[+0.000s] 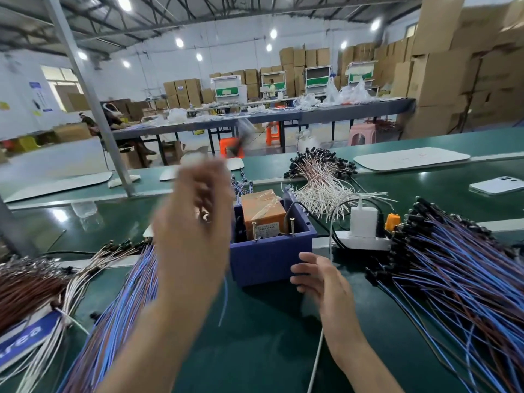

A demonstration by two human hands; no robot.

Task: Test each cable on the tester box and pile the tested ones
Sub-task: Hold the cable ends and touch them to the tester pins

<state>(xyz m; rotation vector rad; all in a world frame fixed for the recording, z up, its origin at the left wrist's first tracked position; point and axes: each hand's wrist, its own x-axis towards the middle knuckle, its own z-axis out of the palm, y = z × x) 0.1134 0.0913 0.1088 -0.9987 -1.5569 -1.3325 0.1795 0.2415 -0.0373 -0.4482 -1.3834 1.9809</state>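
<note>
A thin blue cable (224, 296) is held dangling from the raised, blurred left hand (195, 222), whose fingers are curled, just left of the blue tester box (269, 259). The box's near right corner is touched by the right hand (317, 276), fingers relaxed and spread. "rea" can be read on a label (25, 336) at the near left.

**Little I can read from here**

At the lower left of the frame I see a blue card (27, 336) with white letters. I make out "rea", and the start is cut off. The label (268, 228) on the orange block (261, 207) in the tester box (269, 259) has print too small for me. The wall posters (39, 95) at upper left are blurred.
</note>
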